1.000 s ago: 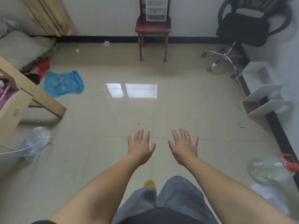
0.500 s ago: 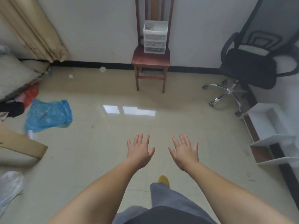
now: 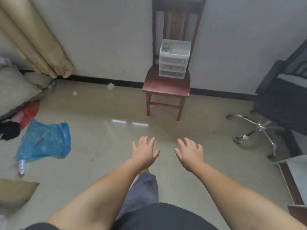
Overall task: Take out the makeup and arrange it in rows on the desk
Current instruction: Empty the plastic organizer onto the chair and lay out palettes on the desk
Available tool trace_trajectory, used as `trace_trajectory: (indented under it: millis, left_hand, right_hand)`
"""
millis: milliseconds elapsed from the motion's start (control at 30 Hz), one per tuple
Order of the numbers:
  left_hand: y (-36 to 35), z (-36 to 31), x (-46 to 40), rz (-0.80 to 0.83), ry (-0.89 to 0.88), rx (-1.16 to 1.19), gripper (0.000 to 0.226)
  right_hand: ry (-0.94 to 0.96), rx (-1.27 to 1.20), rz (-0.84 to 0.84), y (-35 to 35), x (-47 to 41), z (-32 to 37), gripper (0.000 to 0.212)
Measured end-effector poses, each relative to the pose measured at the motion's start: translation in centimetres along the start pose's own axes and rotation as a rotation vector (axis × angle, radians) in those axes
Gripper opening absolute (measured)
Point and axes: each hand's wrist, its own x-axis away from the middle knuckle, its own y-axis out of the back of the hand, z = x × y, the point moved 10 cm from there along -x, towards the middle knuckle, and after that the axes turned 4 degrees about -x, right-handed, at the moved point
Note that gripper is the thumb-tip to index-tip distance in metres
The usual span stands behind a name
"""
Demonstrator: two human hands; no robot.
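A small white plastic drawer unit (image 3: 173,59) stands on the seat of a dark wooden chair (image 3: 166,87) against the far wall; small items lie in its open top tray and show faintly through the drawer fronts. My left hand (image 3: 144,151) and my right hand (image 3: 190,152) are stretched out in front of me over the tiled floor, palms down, fingers spread and holding nothing. Both hands are well short of the chair. No desk is in view.
A black office chair (image 3: 280,103) with a chrome wheeled base stands at the right. A white shelf unit (image 3: 295,176) lies at the right edge. A blue plastic bag (image 3: 46,141), clothes, a cushion and cardboard (image 3: 15,191) clutter the left. Curtains hang at the upper left.
The view has tilted up and moved toward the wooden chair, which now looks larger and nearer. My hands stay spread and empty in front of me.
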Motion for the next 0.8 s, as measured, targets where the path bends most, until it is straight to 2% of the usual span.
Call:
trace_trajectory:
  millis: [200, 433, 633, 800]
  left_hand:
    - [7.8, 1.3, -14.3, 0.005, -0.078, -0.067, 0.062]
    - [13.1, -2.4, -29.7, 0.003, -0.140, -0.085, 0.062]
    - [18.3, -4.9, -42.8, 0.000, -0.046, 0.009, 0.061]
    - [22.6, -5.8, -51.7, -0.003, 0.018, 0.097, 0.060]
  right_hand:
    - [-0.084, -0.096, -0.025, 7.1, -12.7, -0.1, 0.054]
    - [-0.146, -0.096, -0.016, 13.1, -27.1, -5.3, 0.053]
    - [-0.065, -0.051, 0.006, 19.3, -41.0, -9.5, 0.053]
    - [0.018, -0.005, 0.033, 24.1, -52.0, -10.0, 0.052]
